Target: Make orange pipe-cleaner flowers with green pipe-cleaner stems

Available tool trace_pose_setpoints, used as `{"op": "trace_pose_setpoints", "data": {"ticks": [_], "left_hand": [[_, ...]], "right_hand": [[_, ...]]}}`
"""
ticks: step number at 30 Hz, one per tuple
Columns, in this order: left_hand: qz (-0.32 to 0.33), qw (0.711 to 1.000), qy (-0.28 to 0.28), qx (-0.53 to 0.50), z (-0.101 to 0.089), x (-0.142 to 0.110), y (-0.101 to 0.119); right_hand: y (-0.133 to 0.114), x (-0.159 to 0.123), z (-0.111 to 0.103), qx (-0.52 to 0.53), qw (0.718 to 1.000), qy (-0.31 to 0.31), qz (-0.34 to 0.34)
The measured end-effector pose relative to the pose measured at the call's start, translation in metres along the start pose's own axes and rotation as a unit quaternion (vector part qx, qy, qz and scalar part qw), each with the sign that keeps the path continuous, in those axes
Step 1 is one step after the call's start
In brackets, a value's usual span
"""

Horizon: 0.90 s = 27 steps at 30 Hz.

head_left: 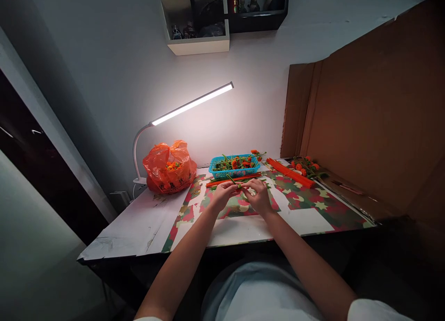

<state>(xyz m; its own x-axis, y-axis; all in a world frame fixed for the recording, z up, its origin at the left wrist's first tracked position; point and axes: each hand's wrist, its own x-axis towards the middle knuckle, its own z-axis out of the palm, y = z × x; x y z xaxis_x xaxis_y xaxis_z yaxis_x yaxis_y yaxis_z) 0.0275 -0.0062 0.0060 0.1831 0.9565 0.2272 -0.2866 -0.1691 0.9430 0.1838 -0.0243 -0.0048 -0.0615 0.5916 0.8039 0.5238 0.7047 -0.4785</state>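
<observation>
Both my hands meet over the camouflage-patterned cloth [306, 205] on the table. My left hand [224, 191] is closed in a pinch on a small green stem piece [239, 185]. My right hand [256, 194] has its fingers curled beside it, touching the same green piece. Just beyond the hands lies a bundle of orange-red sticks [232, 179], and behind that stands a blue basket [234, 166] full of orange artificial flowers on green stems.
An orange plastic bag [169, 167] sits at the back left by the base of a lit white desk lamp [189, 105]. Another bundle of red sticks [290, 173] and loose orange flowers [306, 166] lie at the right. A cardboard wall [375, 117] stands on the right side.
</observation>
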Motion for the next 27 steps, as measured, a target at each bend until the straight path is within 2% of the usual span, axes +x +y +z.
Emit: {"op": "trace_pose_setpoints", "data": {"ticks": [7,11,16,19,23,27], "left_hand": [[0.018,0.998,0.000,0.058,-0.001,-0.001,-0.001],[0.091,0.990,0.032,0.107,0.004,-0.001,-0.006],[0.206,0.959,0.088,0.175,0.016,-0.004,-0.009],[0.247,0.943,0.094,0.201,0.020,-0.007,-0.007],[0.264,0.936,0.090,0.214,0.020,-0.010,-0.005],[0.243,0.944,0.091,0.202,0.016,-0.007,-0.007]], "right_hand": [[0.000,-0.001,0.004,-0.016,1.000,-0.016,0.004],[0.002,0.000,0.012,-0.001,0.998,0.005,0.056],[0.008,0.001,0.022,0.065,0.990,0.020,0.124],[0.010,0.002,0.027,0.118,0.982,0.013,0.149],[0.013,0.003,0.030,0.172,0.971,-0.005,0.168],[0.012,0.002,0.027,0.179,0.970,-0.014,0.161]]}}
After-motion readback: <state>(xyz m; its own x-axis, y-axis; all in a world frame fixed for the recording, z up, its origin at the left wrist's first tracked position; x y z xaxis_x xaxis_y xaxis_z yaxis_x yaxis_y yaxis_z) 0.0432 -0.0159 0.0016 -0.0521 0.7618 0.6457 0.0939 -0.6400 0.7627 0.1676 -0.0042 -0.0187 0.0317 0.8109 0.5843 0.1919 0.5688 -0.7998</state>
